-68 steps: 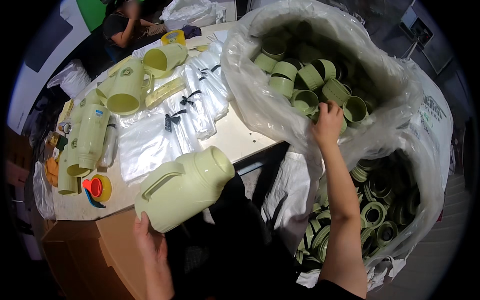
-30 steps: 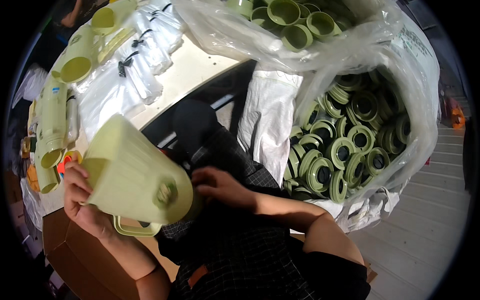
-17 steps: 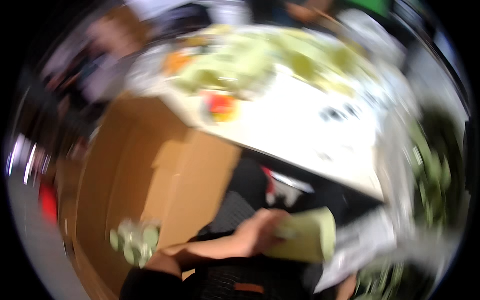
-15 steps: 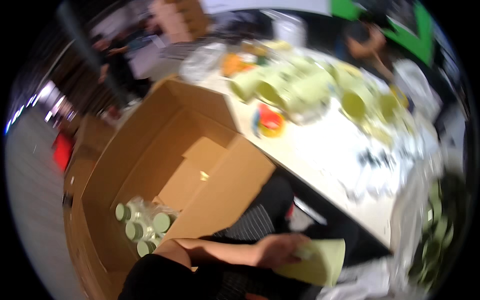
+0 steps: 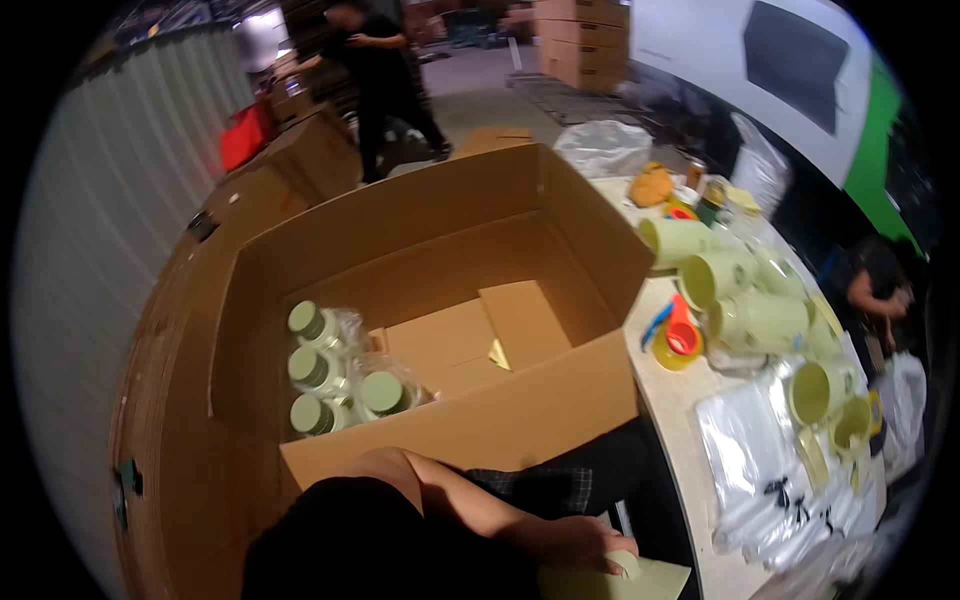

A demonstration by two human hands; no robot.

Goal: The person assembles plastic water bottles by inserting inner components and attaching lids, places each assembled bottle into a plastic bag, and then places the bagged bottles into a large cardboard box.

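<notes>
Open cardboard box (image 5: 450, 300), 4 bagged green-lidded jugs (image 5: 330, 370) inside, corner-stacked

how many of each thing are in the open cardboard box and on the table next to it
Bagged green-lidded jugs in the cardboard box: 4
Lidless pale green jugs on the table: 6 showing
Tape rolls: 1
Total: 11

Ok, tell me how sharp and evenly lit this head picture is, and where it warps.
Head view: the centre is sharp, with the cardboard box and the bagged green-lidded jugs crisp; the box edges and the table edge bow with the fisheye; the corners are black vignette; the person standing at the back is soft and dim; the hand on the pale green jug sits low, cropped.
</notes>
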